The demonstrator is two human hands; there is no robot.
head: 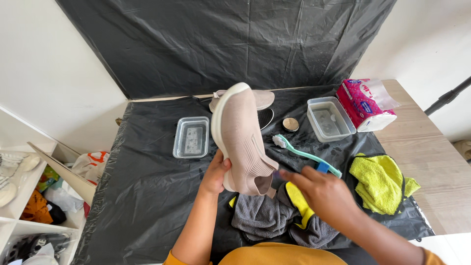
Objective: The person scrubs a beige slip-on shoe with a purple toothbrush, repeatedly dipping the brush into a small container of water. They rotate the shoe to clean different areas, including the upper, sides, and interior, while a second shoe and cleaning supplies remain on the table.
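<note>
The left hand point(216, 174) reaches up from the near edge, forearm rising almost straight, fingers and thumb clamped on the heel end of a shoe point(241, 140) and holding it above the table with the toe pointing far. The right hand point(321, 191) comes in from the near right, knuckles up, fingers curled closed around the blue grip of a brush point(304, 154); the brush's pale green handle runs far-left from the hand, and its white bristle head lies just right of the shoe's middle, apart from it as far as can be told.

The shoe is a slip-on in dusty pink knit, ribbed near the ankle opening, with a smooth off-white sole edge curving around the toe. It is turned so that its upper faces the camera.

Under the hands lies a grey cloth point(267, 221), crumpled and fuzzy, with yellow trim. A black plastic sheet point(147, 186), wrinkled and glossy, covers the table and the wall behind. On it, far left of the shoe, sits a clear rectangular tub point(191, 137); a second tub point(329, 119) stands far right, beside a pink tissue pack point(365, 103). A yellow cloth point(380, 181) lies bunched at the right. A second shoe point(262, 98) lies behind the held one.
</note>
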